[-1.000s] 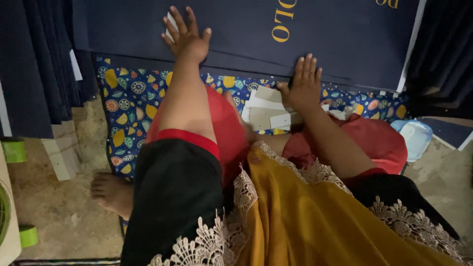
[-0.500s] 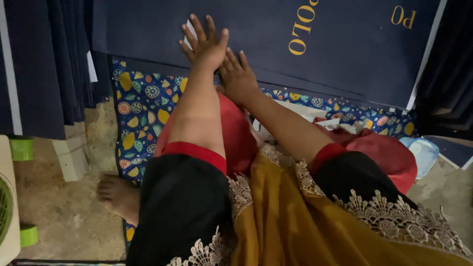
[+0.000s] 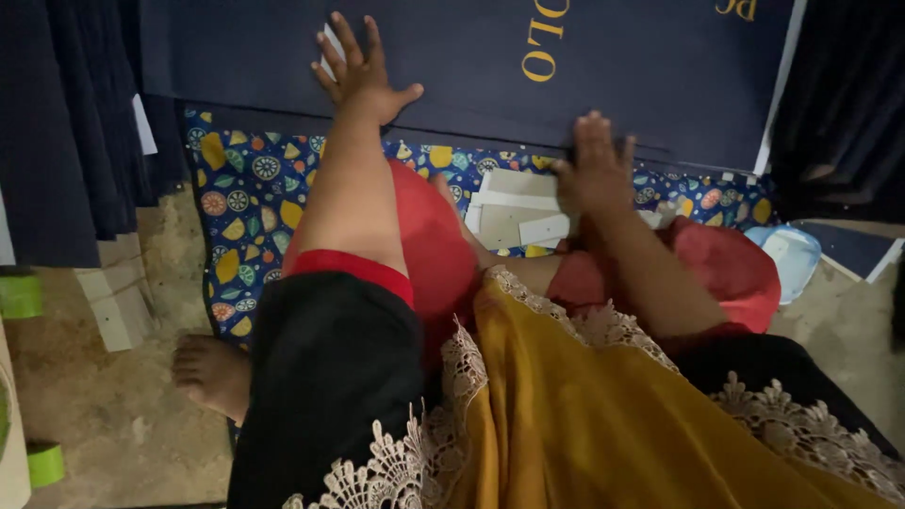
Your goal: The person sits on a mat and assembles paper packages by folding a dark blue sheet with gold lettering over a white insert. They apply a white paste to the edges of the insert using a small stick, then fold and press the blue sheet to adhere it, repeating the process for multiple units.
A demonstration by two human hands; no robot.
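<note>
- Your left hand [image 3: 363,75] lies flat with fingers spread on the big dark blue sheet [image 3: 471,66], gripping nothing.
- Your right hand [image 3: 596,170] is blurred; it hovers open at the sheet's near edge, above the small white card pieces [image 3: 517,212].
- The sheet rests on the floor past your knees; uneven pressure could crease it or slide it off the stack beneath.
- A patterned mat [image 3: 250,203] covers the rough floor [image 3: 123,415]; green tape rolls [image 3: 42,464] lie at the left.
</note>
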